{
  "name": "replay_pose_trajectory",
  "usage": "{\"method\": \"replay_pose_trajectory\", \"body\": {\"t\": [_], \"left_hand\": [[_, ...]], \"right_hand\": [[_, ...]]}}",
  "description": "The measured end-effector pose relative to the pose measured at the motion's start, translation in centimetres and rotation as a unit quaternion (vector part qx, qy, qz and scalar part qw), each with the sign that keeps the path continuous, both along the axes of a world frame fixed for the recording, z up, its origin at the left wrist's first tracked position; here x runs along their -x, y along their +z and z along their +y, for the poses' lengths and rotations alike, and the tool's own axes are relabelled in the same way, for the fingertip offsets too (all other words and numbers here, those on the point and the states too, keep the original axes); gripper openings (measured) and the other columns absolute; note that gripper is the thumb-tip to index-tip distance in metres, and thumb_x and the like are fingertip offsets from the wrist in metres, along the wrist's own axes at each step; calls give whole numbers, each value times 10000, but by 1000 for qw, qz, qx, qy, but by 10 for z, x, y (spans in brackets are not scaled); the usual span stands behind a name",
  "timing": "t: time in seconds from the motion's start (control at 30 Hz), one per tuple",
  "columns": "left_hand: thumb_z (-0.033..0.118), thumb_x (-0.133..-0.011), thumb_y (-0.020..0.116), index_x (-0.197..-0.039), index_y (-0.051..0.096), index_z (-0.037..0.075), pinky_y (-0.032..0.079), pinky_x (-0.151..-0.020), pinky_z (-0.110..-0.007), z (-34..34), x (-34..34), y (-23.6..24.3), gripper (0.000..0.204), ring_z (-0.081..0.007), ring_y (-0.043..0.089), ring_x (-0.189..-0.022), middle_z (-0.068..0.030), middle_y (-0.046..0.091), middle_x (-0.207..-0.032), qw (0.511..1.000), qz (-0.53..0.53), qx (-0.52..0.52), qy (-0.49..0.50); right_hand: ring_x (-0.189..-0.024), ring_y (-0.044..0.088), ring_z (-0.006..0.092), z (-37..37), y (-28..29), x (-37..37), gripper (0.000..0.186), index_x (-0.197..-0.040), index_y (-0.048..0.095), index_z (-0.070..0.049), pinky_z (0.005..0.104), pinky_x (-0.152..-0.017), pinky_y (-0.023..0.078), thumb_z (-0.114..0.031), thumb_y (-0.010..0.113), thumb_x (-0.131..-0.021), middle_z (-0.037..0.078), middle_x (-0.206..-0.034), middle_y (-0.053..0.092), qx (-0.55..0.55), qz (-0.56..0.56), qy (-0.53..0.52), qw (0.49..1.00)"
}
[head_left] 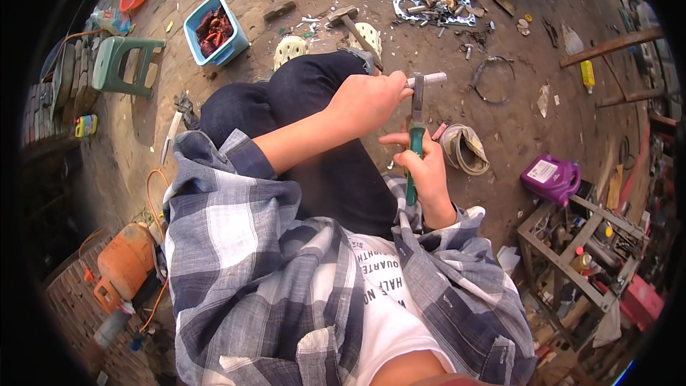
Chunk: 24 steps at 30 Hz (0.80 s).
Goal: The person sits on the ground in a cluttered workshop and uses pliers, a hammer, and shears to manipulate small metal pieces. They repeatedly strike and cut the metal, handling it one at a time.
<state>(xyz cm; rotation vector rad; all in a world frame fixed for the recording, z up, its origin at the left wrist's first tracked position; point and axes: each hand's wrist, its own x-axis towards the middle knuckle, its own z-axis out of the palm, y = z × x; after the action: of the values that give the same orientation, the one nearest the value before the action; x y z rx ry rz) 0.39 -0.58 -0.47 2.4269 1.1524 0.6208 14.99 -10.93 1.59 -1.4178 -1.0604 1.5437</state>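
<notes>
My left hand is closed around a pale, whitish rod, whose end sticks out to the right past the fingertips. My right hand grips green-handled pliers. The grey metal jaws point away from me and meet the rod just beyond my left fingers; whether they bite on it or only touch it is not clear. Both hands are above my right knee and the ground beside it. A hammer with a wooden handle lies by my pale clog, beyond the left hand.
A blue bin with dark red pieces and a green stool stand at the left. Metal parts lie scattered far right. A rolled beige strip, a purple jug and a metal frame are on the right. An orange gas cylinder lies near left.
</notes>
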Motion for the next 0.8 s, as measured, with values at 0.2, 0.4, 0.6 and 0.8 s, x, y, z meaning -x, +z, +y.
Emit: {"method": "replay_pose_trajectory", "body": {"t": [0.2, 0.4, 0.6, 0.8], "left_hand": [[232, -868, 599, -771, 440, 55, 440, -447, -387, 5, 9, 11, 257, -294, 576, -516, -105, 525, -563, 998, 0, -34, -49], [248, -886, 582, -768, 443, 55, 425, -441, -402, 6, -7, 10, 266, -314, 565, -510, -125, 522, -557, 998, -63, -12, 16], [255, -891, 575, -785, 452, 52, 424, -448, -410, 0, -4, 13, 260, -328, 565, -516, -131, 516, -548, 995, -69, 23, 73], [245, -897, 562, -815, 459, 49, 443, -506, -435, 9, 4, 11, 235, -353, 585, -604, -148, 555, -628, 997, -55, 52, 21]], "right_hand": [[-814, 470, 138, 9, 14, -32, 370, -925, 726, -60, 247, -724, 385, -75, 545, -603, 32, -926, 438, 1, -9, 100, 995], [-843, 461, 139, 17, 22, -27, 361, -922, 723, -51, 245, -751, 371, -75, 543, -609, 32, -930, 432, 10, -34, 60, 998], [-894, 472, 151, 15, 12, -1, 335, -899, 724, -49, 260, -826, 370, -53, 542, -618, 41, -952, 436, -23, 10, 1, 1000], [-994, 489, 191, 14, -3, -6, 281, -854, 727, -62, 301, -848, 405, -75, 547, -638, 77, -1032, 473, -105, -84, 40, 990]]}}
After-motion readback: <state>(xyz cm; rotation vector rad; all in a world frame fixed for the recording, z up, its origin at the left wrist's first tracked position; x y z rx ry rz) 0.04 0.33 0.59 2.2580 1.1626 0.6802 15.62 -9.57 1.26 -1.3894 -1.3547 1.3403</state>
